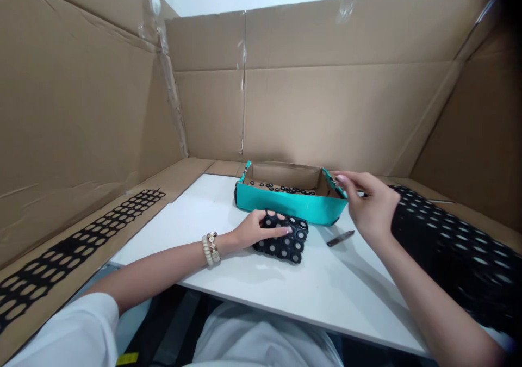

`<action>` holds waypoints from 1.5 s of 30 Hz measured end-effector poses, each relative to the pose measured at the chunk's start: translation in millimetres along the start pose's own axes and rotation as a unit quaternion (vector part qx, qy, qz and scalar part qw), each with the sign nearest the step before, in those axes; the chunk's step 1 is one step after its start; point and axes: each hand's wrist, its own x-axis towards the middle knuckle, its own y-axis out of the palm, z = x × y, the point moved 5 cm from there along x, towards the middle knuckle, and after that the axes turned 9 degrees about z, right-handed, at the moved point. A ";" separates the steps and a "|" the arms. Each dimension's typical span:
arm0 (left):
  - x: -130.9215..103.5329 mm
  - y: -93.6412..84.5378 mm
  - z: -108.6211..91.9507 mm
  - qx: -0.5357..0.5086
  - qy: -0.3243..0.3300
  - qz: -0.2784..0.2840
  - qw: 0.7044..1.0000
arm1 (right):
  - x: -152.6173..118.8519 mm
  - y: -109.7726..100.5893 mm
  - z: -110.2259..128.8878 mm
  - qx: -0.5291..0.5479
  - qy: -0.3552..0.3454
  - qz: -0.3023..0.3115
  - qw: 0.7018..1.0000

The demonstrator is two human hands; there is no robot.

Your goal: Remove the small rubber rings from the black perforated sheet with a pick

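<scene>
My left hand (253,230) is closed on the left part of a small black rubber-like sheet (287,243) with rows of pale round spots, thumb on top, low over the white table. My right hand (367,201) is raised beside the right end of a turquoise cardboard box (285,197). Its thumb and fingertips are pinched together over the rim; what they hold, if anything, is too small to make out. Inside the box lie several small black rings (291,190). A slim metal blade-like tool (340,238) rests on the table between the sheet and my right forearm.
At the left, a long black strip of open holes (77,242) lies on cardboard. Larger black sheets with pale spots (457,247) are piled at the right. Tall cardboard walls (326,95) enclose the white table (253,285) at the back and sides.
</scene>
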 end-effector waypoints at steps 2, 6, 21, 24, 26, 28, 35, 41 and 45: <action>-0.9 -2.2 3.3 -0.011 -0.033 -0.027 0.999 | -0.4 10.0 3.1 -0.060 -0.062 0.065 0.994; -1.3 -2.5 3.3 0.006 -0.035 -0.041 0.999 | -8.7 19.6 23.0 -0.049 -0.115 0.116 0.985; 2.0 1.2 -3.7 0.070 0.042 -0.002 0.997 | -39.8 52.3 55.9 0.019 -0.171 0.324 0.930; 2.0 2.6 -1.2 0.040 0.031 0.021 0.998 | -24.1 24.4 44.6 0.052 -0.085 0.124 0.987; 2.7 4.1 0.4 0.018 0.022 0.037 0.999 | -17.0 2.2 30.2 0.051 -0.006 -0.029 0.998; 4.0 4.7 2.0 -0.005 0.014 0.039 0.999 | -11.0 -4.2 21.1 0.014 0.011 -0.055 0.998; 7.1 0.6 7.2 -0.080 -0.004 -0.017 0.997 | -13.8 32.9 27.9 -0.085 -0.143 0.170 0.971; 5.7 -3.7 2.4 -0.080 0.001 -0.053 0.995 | -31.6 46.6 46.5 -0.030 -0.227 0.314 0.921; 5.6 -3.5 -0.9 0.003 0.042 -0.034 0.999 | -31.4 45.4 42.3 -0.017 -0.203 0.313 0.928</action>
